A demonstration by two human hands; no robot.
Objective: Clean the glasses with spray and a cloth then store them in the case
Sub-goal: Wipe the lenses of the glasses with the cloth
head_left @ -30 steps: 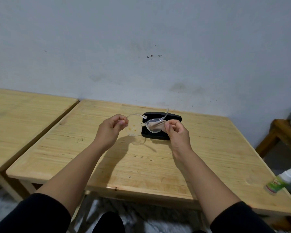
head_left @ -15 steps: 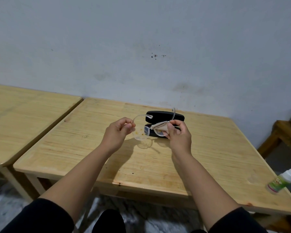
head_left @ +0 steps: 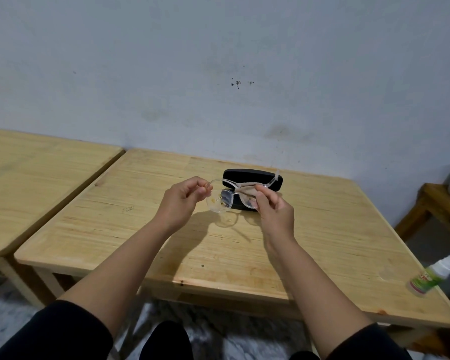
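Two pale wooden tables [head_left: 322, 229] side by side against a scuffed grey wall [head_left: 218, 74] — floor [head_left: 0, 320] perhaps mottled stone.

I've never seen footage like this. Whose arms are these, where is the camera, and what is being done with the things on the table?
No machine here: a person wears a camera on the head, looking forward and down, so both arms reach into the picture from below. The left hand pinches one end of a pair of clear glasses. The right hand presses a beige cloth onto the lens on its side. The other lens shows yellowish specks. Behind the glasses a closed black case lies on the wooden table. A small spray bottle, white cap and green label, lies near the table's right edge.
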